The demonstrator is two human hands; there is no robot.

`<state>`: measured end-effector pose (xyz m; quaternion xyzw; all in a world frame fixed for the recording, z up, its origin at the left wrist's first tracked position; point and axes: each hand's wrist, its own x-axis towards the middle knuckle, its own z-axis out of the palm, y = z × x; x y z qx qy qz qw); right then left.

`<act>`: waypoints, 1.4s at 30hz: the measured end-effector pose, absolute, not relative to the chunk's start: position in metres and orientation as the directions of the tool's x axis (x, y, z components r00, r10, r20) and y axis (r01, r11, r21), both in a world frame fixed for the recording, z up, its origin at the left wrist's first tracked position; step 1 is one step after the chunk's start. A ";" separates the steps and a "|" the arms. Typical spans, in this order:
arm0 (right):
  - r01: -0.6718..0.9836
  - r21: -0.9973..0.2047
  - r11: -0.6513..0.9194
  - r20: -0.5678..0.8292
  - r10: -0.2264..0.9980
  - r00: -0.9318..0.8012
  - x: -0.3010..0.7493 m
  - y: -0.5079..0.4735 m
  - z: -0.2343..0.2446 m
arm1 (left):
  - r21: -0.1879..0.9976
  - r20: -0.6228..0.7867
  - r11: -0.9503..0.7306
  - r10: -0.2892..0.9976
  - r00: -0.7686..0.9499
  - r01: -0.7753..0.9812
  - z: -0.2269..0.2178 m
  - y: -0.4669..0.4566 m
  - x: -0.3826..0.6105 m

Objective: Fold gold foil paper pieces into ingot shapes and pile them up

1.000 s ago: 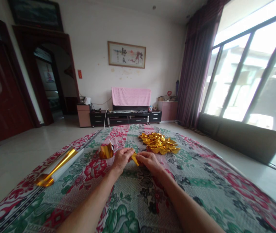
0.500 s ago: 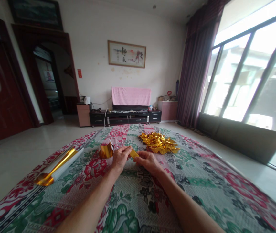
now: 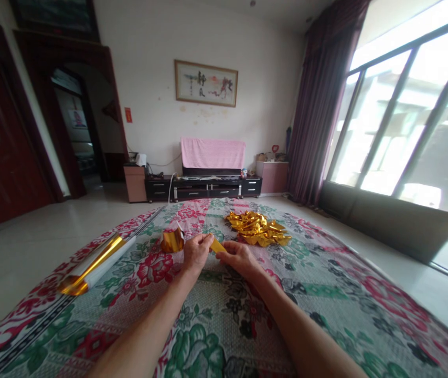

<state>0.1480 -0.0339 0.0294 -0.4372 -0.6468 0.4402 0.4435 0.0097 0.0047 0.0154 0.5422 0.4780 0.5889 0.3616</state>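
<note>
My left hand [image 3: 196, 253] and my right hand [image 3: 238, 258] meet over a flowered cloth [image 3: 224, 320] and pinch a small strip of gold foil paper [image 3: 217, 245] between their fingertips. Both hands have their fingers closed on the strip. Just left of my left hand stands a small curled piece of gold foil [image 3: 171, 240]. Beyond my right hand lies a heap of folded gold foil pieces [image 3: 257, 229].
A long roll of gold and white foil [image 3: 94, 264] lies at the cloth's left edge. Pale tiled floor surrounds the cloth. A low black TV cabinet [image 3: 204, 187] with a pink cover stands at the far wall, large windows and a purple curtain [image 3: 314, 110] on the right.
The gold strip has been lifted slightly and turned between the fingertips; both hands stay in the same spot. The camera has tilted down a little.
</note>
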 end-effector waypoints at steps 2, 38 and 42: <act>0.178 -0.955 0.236 0.194 0.955 -0.223 0.148 -0.034 0.029 | 0.955 0.295 -0.283 0.942 -0.157 0.093 0.015 0.005 0.010; 0.244 -0.964 0.108 0.042 0.964 -0.261 0.149 -0.030 0.031 | 0.956 0.282 -0.260 0.939 -0.196 0.132 0.022 0.001 0.009; 0.226 -0.970 0.091 0.029 0.964 -0.265 0.149 -0.029 0.029 | 0.973 0.228 -0.220 0.956 -0.187 0.064 0.028 -0.003 0.007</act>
